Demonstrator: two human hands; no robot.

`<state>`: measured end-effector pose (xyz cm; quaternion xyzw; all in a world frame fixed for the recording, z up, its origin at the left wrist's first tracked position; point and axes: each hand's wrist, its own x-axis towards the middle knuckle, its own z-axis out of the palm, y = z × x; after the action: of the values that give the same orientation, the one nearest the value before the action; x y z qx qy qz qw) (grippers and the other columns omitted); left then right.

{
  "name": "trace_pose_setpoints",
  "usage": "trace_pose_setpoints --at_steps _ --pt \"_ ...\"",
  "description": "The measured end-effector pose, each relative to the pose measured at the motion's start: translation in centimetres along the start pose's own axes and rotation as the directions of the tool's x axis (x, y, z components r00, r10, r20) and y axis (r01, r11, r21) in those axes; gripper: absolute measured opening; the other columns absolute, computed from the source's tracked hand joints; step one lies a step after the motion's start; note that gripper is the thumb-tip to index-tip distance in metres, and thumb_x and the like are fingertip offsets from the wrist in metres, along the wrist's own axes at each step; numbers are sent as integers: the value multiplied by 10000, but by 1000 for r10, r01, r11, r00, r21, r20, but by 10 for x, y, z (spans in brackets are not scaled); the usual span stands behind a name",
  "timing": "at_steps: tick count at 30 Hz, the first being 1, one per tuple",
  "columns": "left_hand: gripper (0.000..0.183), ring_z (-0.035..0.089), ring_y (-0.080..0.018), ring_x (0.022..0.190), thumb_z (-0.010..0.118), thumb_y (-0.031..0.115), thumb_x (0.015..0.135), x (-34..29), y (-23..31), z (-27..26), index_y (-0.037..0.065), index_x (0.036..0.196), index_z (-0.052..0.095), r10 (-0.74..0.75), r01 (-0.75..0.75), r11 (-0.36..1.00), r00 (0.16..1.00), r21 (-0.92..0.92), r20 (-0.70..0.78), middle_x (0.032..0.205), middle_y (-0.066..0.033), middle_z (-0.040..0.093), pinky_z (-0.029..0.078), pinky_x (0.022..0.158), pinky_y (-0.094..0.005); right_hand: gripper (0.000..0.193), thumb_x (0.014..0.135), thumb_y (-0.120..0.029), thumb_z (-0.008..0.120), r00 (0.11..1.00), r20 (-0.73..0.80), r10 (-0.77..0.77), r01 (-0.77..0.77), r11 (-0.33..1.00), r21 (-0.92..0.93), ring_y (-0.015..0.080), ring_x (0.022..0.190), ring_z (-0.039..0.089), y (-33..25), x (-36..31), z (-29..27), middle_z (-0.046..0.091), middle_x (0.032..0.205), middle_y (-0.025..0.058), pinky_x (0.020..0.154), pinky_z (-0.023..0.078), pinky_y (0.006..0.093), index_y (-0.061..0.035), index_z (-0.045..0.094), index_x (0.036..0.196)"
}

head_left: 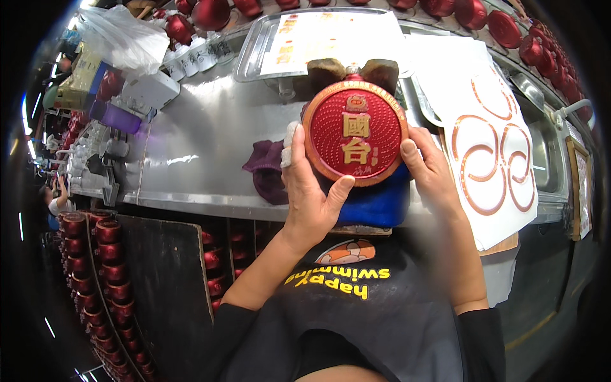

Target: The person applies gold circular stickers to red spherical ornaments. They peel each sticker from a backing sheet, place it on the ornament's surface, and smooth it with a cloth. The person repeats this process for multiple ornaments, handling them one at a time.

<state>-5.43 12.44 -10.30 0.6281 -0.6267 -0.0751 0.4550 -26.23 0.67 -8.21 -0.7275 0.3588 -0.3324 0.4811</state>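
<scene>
A round, flat red bottle [324, 143] with a gold-coloured ring around its face and raised gold characters stands between my hands, its neck pointing away from me. My left hand [312, 197] presses against its left side, thumb along the lower edge; a whitish wrap [290, 146] covers one of its fingers. On the opposite side, my right hand [433, 169] holds the rim, with the thumb on the ring. Beneath the bottle is a blue pad [375, 207]. Two brown padded blocks [326, 75] flank the neck. A crumpled purple cloth [266, 169] lies beside my left hand.
White sheets bearing copper-coloured ring strips [480, 172] lie on the right. Behind the bottle is a metal tray [249, 54] with a printed sheet [324, 41]. More red bottles [210, 14] line the back. A purple container [114, 118] and a white box [153, 92] stand left.
</scene>
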Motion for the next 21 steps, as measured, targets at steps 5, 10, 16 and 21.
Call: trace_pose_setpoints --at_steps 5,10,16,21 --pt "1096 264 -459 1487 728 504 933 -1 2 2 -75 1601 79 -12 12 999 1000 33 0 1605 -342 235 184 1204 -538 934 881 -521 779 994 40 -102 106 985 -136 340 1318 516 1 -11 2 521 1365 216 1121 402 428 14 403 1548" --pt "1094 266 -462 1487 728 501 932 1 3 3 -73 1601 82 -4 4 1000 1000 3 -9 1603 -345 234 196 1203 -534 854 881 -507 777 998 9 -58 59 988 -139 289 1370 474 0 -12 7 522 1443 175 1168 345 423 25 480 1480" --pt "1070 256 -463 1495 717 489 944 0 1 2 -74 1600 88 1 -1 1000 1000 9 -5 1603 -344 234 192 1211 -534 843 869 -494 792 997 36 -65 68 995 -77 282 1359 483 0 -10 5 539 1419 166 1159 354 422 17 490 1469" --pt "1047 241 -460 1507 700 478 960 0 1 3 -77 1602 87 -1 1 1000 1000 -8 -7 1609 -337 230 185 1218 -525 883 856 -508 805 1000 -12 -23 21 986 -164 285 1363 481 -1 -13 12 542 1412 169 1164 352 423 15 472 1484"
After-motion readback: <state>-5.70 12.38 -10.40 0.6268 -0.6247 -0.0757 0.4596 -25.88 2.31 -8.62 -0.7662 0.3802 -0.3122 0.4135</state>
